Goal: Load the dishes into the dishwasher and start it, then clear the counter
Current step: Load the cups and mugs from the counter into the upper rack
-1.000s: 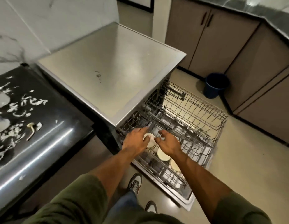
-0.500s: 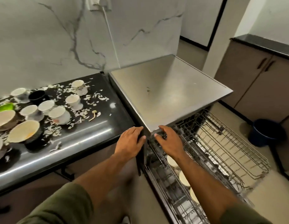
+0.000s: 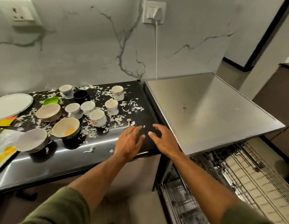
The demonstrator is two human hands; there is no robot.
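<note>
Both my hands hover empty over the right end of the black counter (image 3: pixel 85 159), fingers spread. My left hand (image 3: pixel 129 141) is just right of the dishes; my right hand (image 3: pixel 164 139) is beside the steel dishwasher top (image 3: pixel 213 113). On the counter stand several white cups, the nearest one (image 3: pixel 98 118) left of my left hand, a black cup (image 3: pixel 81 96), three bowls including one with an orange smear (image 3: pixel 66 128), and a large white plate (image 3: pixel 11 104). The dishwasher's wire rack (image 3: pixel 247 175) is pulled out at lower right.
White scraps and peelings litter the counter around the dishes. A green dish (image 3: pixel 51 100) sits behind the bowls, and yellow and white wrappers (image 3: pixel 3 147) lie at the far left. A white cable (image 3: pixel 156 50) runs down the marble wall from a socket.
My hands left the dishwasher rack, where they had set down a white cup, and rose over the counter. My view swung up and left from the rack to the dishes.
</note>
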